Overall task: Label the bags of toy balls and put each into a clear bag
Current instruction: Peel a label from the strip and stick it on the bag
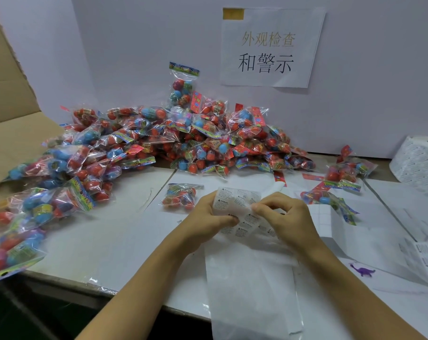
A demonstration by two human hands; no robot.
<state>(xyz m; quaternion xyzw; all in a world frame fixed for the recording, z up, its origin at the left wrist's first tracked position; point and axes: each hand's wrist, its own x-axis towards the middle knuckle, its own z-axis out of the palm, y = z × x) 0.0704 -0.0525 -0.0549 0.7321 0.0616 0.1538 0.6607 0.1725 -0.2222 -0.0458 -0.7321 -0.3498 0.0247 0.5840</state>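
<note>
A strip of white warning labels (237,200) is held above the table's middle. My left hand (208,217) grips the strip from the left, fingers curled round it. My right hand (285,214) pinches a label at the strip's right edge. One bag of toy balls (181,196) lies alone on the table just left of my left hand. A clear bag (252,285) lies flat under my forearms, reaching to the table's front edge.
A big heap of ball bags (178,141) fills the back and left of the table. Two more bags (343,175) lie at the right. A label roll (419,158) stands far right. A purple toy dinosaur (362,271) lies near the right front. An open carton (9,123) stands left.
</note>
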